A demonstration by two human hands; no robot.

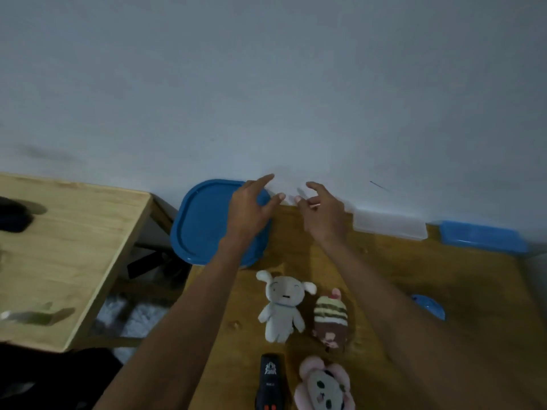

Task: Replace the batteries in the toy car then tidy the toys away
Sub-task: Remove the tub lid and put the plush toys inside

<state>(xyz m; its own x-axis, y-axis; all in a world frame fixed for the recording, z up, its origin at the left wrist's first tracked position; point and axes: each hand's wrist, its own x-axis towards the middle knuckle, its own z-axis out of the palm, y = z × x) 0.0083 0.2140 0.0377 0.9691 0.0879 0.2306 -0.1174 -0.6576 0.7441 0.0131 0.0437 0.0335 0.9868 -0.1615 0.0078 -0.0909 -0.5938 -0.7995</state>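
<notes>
Filling the upper half of the head view is one pale blue-grey wall point(266, 84), blurred throughout. Two wooden surfaces stand against it: the darker main surface point(414, 276) at centre and right, and a lighter second surface point(74, 232) to the left, with a gap between them showing dark floor clutter that cannot be identified. One large blue lid point(204, 223), square with rounded corners, lies at the far left corner of the main surface, overhanging its edge. One clear plastic container point(390, 224) sits against the wall on the right, with one blue container lid point(482, 236) beyond it and one small blue round object point(429, 306) partly hidden behind the right forearm. Two hands reach forward toward the wall: the left hand point(251, 214) hovers over the right edge of the large blue lid with fingers spread and relaxed, holding nothing; the right hand point(322, 214) is just beside it, fingers loosely extended, also holding nothing. The two hands are close but not touching. Three plush toys lie between the forearms: one white plush dog point(281, 306), one striped brown plush point(330, 321) touching it, and one pink plush point(324, 386) nearer the viewer. One black toy car point(270, 383), partly cropped by the bottom frame edge, lies just left of the pink plush.
</notes>
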